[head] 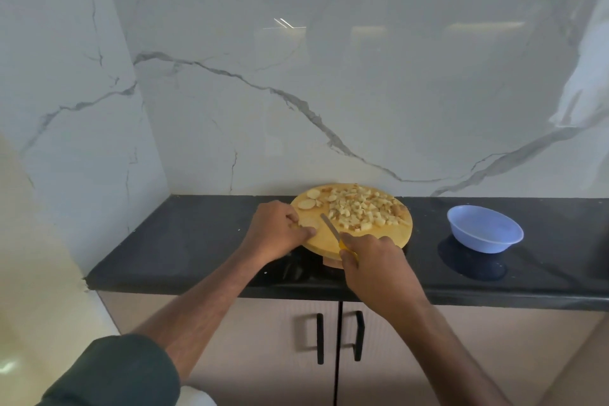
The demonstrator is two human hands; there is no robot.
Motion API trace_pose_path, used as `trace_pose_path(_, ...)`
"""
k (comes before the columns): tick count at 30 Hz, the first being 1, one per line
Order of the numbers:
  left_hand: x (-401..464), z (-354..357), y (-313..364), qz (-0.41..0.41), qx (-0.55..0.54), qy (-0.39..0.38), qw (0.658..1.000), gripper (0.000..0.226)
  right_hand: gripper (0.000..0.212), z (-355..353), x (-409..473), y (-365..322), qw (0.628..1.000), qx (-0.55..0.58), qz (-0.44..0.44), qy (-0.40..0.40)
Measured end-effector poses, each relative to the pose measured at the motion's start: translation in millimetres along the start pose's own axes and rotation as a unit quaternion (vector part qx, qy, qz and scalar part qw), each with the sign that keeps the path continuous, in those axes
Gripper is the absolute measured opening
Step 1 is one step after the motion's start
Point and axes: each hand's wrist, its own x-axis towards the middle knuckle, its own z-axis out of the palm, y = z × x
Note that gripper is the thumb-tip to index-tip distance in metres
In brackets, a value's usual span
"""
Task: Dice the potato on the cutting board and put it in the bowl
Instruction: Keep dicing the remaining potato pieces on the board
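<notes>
Nearest of all, a dark green sleeve [112, 372] covers the left upper arm at the lower left, and both bare forearms reach away over the cabinet doors [389, 356] with their two black handles.

On the black counter [184, 241], the right hand [372, 264] is wrapped round the yellow handle of a knife [333, 231], whose narrow blade points away and to the left, its tip down on the cutting board [329, 242]. Just left of it, the left hand [280, 231] has its fingers curled down at the near left edge of the board, over a pale piece of potato [309, 224] (how much of that piece lies under the fingers cannot be told).

The round wooden board carries all the potato: a spread heap of diced potato [362, 211] across its middle and right, and a few uncut slices [311, 199] at its far left rim.

Well right of the board, apart from it, stands a light blue bowl [484, 229]; nothing shows inside it but its own pale bottom.

Farthest back, a white marble wall [329, 76] with grey veins rises from the counter and turns a corner at the left.
</notes>
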Motion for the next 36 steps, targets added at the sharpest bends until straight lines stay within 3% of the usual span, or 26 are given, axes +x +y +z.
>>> trace_pose_path(5, 3.2, 0.6, 2.7, 0.012, -0.012, -0.022, 1.0, 0.05, 0.041, 10.3, 6.3, -6.3, 0.999, -0.035, -0.014, -0.008)
trace_pose_path(10, 17.6, -4.6, -0.9, 0.01, -0.041, -0.079, 0.996, 0.022, 0.045, 18.8, 3.7, -7.3, 0.999, -0.034, -0.02, -0.003)
trace_pose_path(13, 25.9, -8.9, -5.7, 0.016, -0.048, -0.115, 0.992, 0.019, 0.044, 16.5, 3.3, -5.3, 0.999, -0.035, -0.013, -0.002)
trace_pose_path(15, 29.6, -7.7, -7.7, 0.017, -0.052, -0.126, 0.99, 0.03, 0.044, 15.3, 5.4, -5.6, 0.999, -0.039, -0.009, -0.002)
trace_pose_path(18, 28.4, -3.6, -8.1, 0.014, -0.06, -0.128, 0.99, 0.039, 0.044, 14.6, 6.4, -10.9, 0.999, -0.049, -0.015, -0.007)
trace_pose_path(36, 26.9, -1.9, -7.2, 0.037, -0.069, -0.126, 0.989, 0.041, 0.043, 31.0, 23.2, -15.3, 0.997, -0.061, -0.045, 0.018)
